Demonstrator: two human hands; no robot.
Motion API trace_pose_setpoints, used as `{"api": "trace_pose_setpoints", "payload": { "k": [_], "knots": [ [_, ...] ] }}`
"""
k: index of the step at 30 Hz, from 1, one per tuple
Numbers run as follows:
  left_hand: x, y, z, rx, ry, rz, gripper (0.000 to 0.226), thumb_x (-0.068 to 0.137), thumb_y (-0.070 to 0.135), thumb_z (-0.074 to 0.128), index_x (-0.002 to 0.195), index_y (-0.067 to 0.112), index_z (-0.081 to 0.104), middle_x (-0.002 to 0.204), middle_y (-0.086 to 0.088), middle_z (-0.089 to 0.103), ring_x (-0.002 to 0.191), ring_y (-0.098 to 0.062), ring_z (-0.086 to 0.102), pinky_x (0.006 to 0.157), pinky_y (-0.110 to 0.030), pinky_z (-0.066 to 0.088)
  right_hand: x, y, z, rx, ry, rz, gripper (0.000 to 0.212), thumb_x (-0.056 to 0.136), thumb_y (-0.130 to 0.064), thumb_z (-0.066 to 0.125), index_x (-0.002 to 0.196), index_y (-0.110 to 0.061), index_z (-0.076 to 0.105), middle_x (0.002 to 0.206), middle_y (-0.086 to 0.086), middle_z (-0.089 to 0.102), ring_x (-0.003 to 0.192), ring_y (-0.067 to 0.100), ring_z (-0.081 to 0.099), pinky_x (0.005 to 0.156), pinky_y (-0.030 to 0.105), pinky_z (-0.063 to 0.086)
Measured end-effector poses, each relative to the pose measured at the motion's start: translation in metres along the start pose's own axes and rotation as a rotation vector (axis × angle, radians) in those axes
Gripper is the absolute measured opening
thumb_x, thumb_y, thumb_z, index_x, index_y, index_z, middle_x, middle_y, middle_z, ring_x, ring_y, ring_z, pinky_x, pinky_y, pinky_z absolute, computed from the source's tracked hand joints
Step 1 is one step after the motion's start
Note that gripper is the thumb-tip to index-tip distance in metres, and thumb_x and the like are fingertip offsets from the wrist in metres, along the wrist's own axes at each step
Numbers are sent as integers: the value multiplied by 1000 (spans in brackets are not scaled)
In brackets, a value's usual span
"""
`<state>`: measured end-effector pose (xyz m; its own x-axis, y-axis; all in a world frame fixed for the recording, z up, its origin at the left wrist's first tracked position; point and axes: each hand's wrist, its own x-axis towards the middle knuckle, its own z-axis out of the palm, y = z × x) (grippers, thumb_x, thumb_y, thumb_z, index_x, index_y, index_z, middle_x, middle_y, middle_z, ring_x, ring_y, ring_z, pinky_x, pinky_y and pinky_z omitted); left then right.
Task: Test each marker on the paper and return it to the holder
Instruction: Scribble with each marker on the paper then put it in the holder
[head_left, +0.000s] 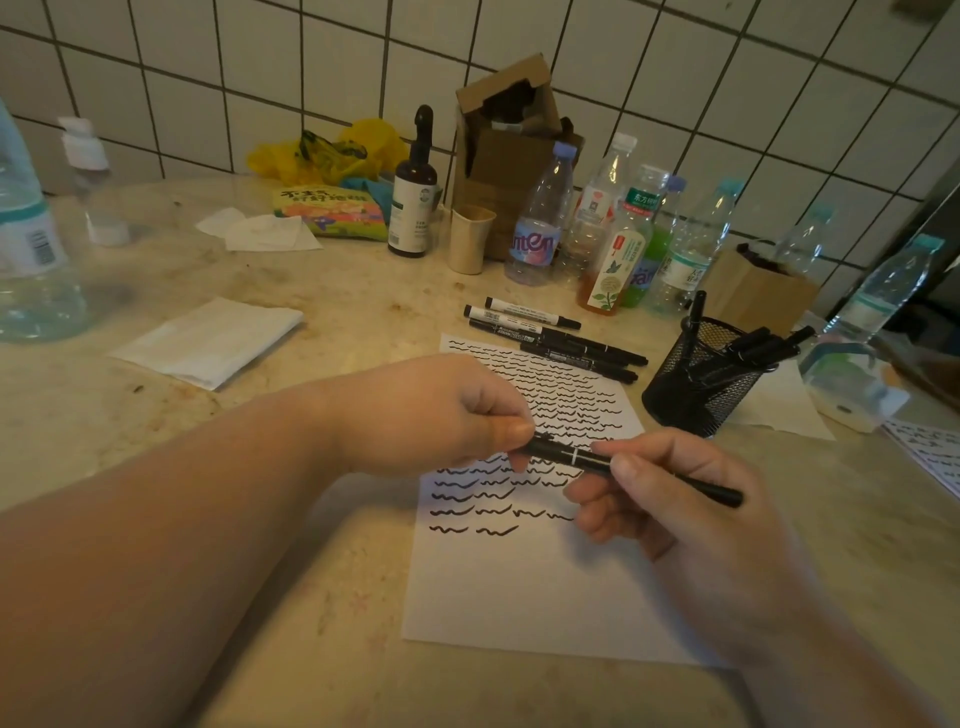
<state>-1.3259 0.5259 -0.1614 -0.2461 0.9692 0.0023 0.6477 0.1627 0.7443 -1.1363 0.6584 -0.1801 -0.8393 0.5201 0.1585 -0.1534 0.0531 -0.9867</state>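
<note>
Head view shows my left hand (457, 415) pinching the cap end and my right hand (660, 499) gripping the barrel of one marker (587, 460) over the paper (519, 587); probably capping, holder (696, 389) waiting just right.

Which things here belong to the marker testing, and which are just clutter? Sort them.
Job: marker held by left hand and right hand; paper; loose markers; mesh holder.

Clutter: plastic bottles; dropper bottle; cardboard box; cup; folded tissue.
</note>
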Motion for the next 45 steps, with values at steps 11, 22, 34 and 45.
{"api": "trace_pose_setpoints", "payload": {
  "k": [11,22,34,45],
  "knots": [
    [4,3,9,-25,286,-46,16,91,46,58,104,40,66,66,2,71,53,0,60,61,-25,54,24,-54,-58,-368,427,-177,22,96,-17,61,88,-27,78,71,2,71,61,16,67,55,26,55],
    [8,-4,17,40,273,-83,16,89,49,61,97,38,70,60,23,65,55,11,58,48,-6,39,77,-60,-85,-877,554,-37,6,87,-37,64,87,-43,65,77,0,74,67,19,71,73,52,61],
    [13,-7,20,182,240,-74,19,92,47,59,100,34,70,85,8,71,76,-7,66,71,-32,59,88,-30,-31,-1110,356,-211,13,97,-21,61,109,-25,66,88,-9,63,74,4,54,63,20,39],
    [14,-5,18,250,218,-101,25,92,52,56,104,36,69,90,12,69,80,-4,63,75,-33,58,142,35,-28,-1599,78,21,40,103,-24,46,141,-18,53,135,4,56,127,23,44,107,36,38]
  ]
}}
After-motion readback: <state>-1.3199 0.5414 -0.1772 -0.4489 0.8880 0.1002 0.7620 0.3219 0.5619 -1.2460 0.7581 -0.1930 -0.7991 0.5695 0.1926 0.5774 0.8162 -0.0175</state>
